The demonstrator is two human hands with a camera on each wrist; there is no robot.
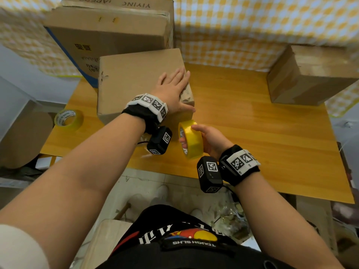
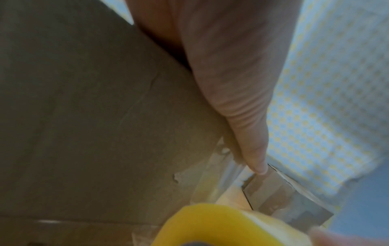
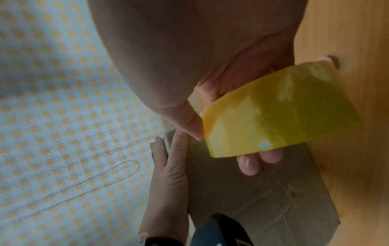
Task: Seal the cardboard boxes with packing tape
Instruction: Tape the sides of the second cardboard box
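The left hand [image 1: 173, 89] lies flat on the right edge of the top of a cardboard box [image 1: 136, 74], fingers straight and together, the thumb hanging down the box's right side. In the left wrist view a finger [image 2: 250, 141] runs along that edge, where a strip of clear tape shines on the cardboard. The right hand [image 1: 209, 140] grips a yellow tape roll [image 1: 191, 139], thumb over its outer rim and fingers [image 3: 261, 159] curled through the core. The roll is held on edge just near of the box's right side, directly below the left hand and above the bench [image 1: 252, 133].

The box stands on the far left part of the wooden bench. Behind it, larger printed cartons [image 1: 108, 33] are stacked against a wall covered in yellow-and-white check. A second tape roll [image 1: 69, 119] lies flat on the bench's left edge, just left of the box. Another cardboard box [image 1: 310, 76], with tape on it, sits at the far right corner, well apart from the hands. Both wrists carry black bands with white marker tags and small black cameras.
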